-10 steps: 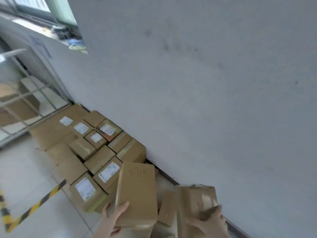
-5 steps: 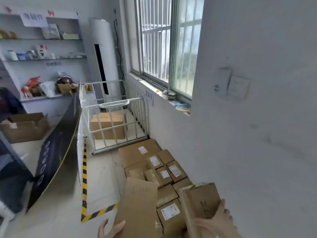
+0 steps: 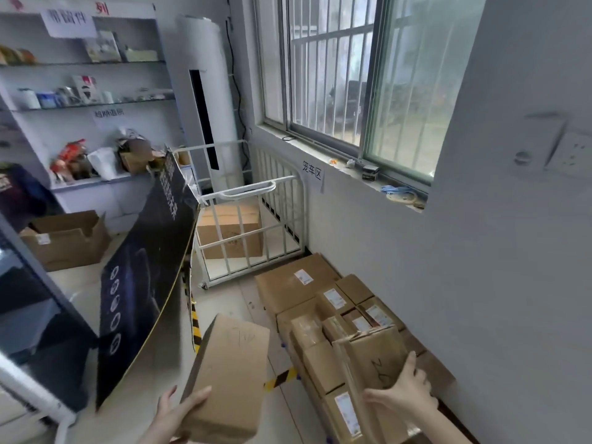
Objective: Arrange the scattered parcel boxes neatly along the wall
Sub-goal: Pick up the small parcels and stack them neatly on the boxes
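Observation:
My left hand [image 3: 179, 415] grips the near end of a long plain cardboard box [image 3: 232, 376] and holds it in the air above the floor. My right hand [image 3: 405, 397] grips a second brown box [image 3: 373, 357] with handwriting on its face, tilted on edge above the row. Several labelled parcel boxes [image 3: 323, 302] lie packed side by side on the floor along the grey wall [image 3: 480, 267], the largest [image 3: 293, 283] at the far end.
A white cage trolley [image 3: 253, 225] with a box inside stands beyond the row under the window. A dark curved display board [image 3: 141, 283] leans at the left. Yellow-black tape [image 3: 195, 325] marks the floor. Shelves and an open carton [image 3: 67, 238] stand at the far left.
The view has swung up from the boxes at the wall to the whole room. Both hands have lifted their boxes, the left one moving out to the left, away from the row.

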Action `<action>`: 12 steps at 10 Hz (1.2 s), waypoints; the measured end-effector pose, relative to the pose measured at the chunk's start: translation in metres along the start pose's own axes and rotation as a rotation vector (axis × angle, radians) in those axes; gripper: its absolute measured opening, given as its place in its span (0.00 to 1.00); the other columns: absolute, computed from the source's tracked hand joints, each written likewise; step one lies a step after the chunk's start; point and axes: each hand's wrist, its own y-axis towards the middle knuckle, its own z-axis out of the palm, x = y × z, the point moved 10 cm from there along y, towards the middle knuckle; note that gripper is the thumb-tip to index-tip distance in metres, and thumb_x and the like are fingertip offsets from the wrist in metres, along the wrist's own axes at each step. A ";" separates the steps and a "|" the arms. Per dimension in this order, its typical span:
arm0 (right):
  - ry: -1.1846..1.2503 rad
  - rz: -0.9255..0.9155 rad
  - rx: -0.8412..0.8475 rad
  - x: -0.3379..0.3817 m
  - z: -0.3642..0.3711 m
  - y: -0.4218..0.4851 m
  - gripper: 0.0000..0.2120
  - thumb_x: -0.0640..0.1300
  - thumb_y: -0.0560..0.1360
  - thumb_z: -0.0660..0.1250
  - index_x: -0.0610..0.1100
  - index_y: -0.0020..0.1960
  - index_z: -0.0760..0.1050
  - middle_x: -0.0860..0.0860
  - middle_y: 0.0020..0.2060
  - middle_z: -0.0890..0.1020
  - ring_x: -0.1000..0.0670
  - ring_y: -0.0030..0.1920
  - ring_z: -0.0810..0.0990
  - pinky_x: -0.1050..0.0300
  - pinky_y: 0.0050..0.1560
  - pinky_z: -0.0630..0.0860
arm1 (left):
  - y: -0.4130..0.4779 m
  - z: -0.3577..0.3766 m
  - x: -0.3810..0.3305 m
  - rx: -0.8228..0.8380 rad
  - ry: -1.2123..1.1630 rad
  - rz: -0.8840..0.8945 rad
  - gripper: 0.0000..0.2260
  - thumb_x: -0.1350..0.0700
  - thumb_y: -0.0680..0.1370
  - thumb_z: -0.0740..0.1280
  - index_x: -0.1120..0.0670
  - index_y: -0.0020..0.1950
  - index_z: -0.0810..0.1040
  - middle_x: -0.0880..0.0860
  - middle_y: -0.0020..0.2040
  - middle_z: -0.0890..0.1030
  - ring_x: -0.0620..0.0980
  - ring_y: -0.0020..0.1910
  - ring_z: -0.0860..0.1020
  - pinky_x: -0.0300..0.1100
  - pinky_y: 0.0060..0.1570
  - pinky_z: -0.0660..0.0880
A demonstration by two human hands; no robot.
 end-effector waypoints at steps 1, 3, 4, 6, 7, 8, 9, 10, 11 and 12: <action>0.073 0.019 0.044 0.018 0.010 0.015 0.73 0.70 0.53 0.75 0.44 0.75 0.29 0.41 0.75 0.50 0.41 0.75 0.53 0.42 0.71 0.58 | 0.027 0.001 -0.021 0.029 0.106 0.001 0.57 0.48 0.50 0.84 0.52 0.74 0.60 0.55 0.65 0.69 0.60 0.59 0.72 0.54 0.61 0.71; 0.604 0.106 0.231 0.040 0.024 0.078 0.71 0.66 0.53 0.79 0.46 0.77 0.35 0.45 0.75 0.56 0.42 0.73 0.61 0.46 0.69 0.63 | 0.096 0.032 -0.061 0.028 0.059 -0.045 0.49 0.54 0.61 0.81 0.53 0.76 0.57 0.55 0.72 0.64 0.60 0.60 0.70 0.55 0.63 0.68; 0.782 0.212 0.259 0.036 0.033 0.133 0.64 0.64 0.50 0.81 0.46 0.76 0.54 0.46 0.63 0.77 0.43 0.60 0.78 0.43 0.61 0.75 | 0.138 0.051 -0.085 0.058 0.051 -0.102 0.50 0.56 0.62 0.81 0.56 0.77 0.56 0.58 0.74 0.62 0.61 0.68 0.66 0.55 0.65 0.65; 0.939 0.242 0.268 0.101 0.033 0.242 0.42 0.60 0.52 0.80 0.44 0.61 0.74 0.44 0.50 0.84 0.43 0.51 0.81 0.48 0.51 0.78 | 0.256 0.064 -0.155 0.039 0.028 -0.136 0.70 0.29 0.46 0.75 0.58 0.76 0.47 0.54 0.77 0.53 0.52 0.75 0.57 0.38 0.72 0.60; 0.937 0.277 0.315 0.116 0.044 0.298 0.52 0.69 0.50 0.77 0.48 0.68 0.68 0.47 0.54 0.82 0.44 0.54 0.81 0.44 0.57 0.77 | 0.312 0.091 -0.194 0.192 0.153 -0.077 0.69 0.39 0.44 0.82 0.57 0.77 0.52 0.54 0.76 0.58 0.56 0.72 0.61 0.49 0.70 0.62; 0.961 0.321 0.343 0.144 0.048 0.333 0.49 0.69 0.51 0.76 0.49 0.66 0.70 0.47 0.55 0.82 0.44 0.55 0.80 0.47 0.55 0.77 | 0.350 0.125 -0.205 0.286 0.286 -0.193 0.68 0.45 0.43 0.84 0.55 0.77 0.53 0.54 0.75 0.60 0.58 0.69 0.65 0.53 0.64 0.66; 0.947 0.306 0.311 0.179 0.040 0.358 0.54 0.68 0.52 0.78 0.50 0.72 0.65 0.49 0.61 0.79 0.46 0.57 0.79 0.47 0.61 0.74 | 0.399 0.153 -0.221 0.243 0.277 -0.247 0.68 0.45 0.43 0.84 0.56 0.77 0.53 0.54 0.75 0.61 0.58 0.70 0.64 0.54 0.67 0.65; 0.988 0.306 0.276 0.200 0.033 0.381 0.60 0.64 0.55 0.78 0.49 0.78 0.51 0.48 0.69 0.70 0.47 0.58 0.74 0.53 0.50 0.73 | 0.442 0.199 -0.235 0.320 0.361 -0.264 0.69 0.46 0.41 0.83 0.57 0.77 0.53 0.57 0.74 0.62 0.59 0.69 0.66 0.53 0.64 0.67; 0.982 0.385 0.212 0.195 0.038 0.391 0.69 0.68 0.44 0.77 0.49 0.78 0.50 0.49 0.70 0.68 0.46 0.62 0.73 0.50 0.60 0.71 | 0.491 0.234 -0.237 0.439 0.479 -0.245 0.76 0.41 0.29 0.81 0.55 0.76 0.55 0.58 0.71 0.65 0.61 0.63 0.71 0.53 0.60 0.72; 1.016 0.500 0.130 0.192 0.043 0.396 0.76 0.68 0.34 0.78 0.48 0.77 0.54 0.48 0.72 0.67 0.45 0.66 0.71 0.52 0.64 0.67 | 0.541 0.271 -0.249 0.548 0.535 -0.279 0.76 0.39 0.30 0.80 0.55 0.76 0.56 0.58 0.72 0.65 0.59 0.65 0.69 0.49 0.60 0.69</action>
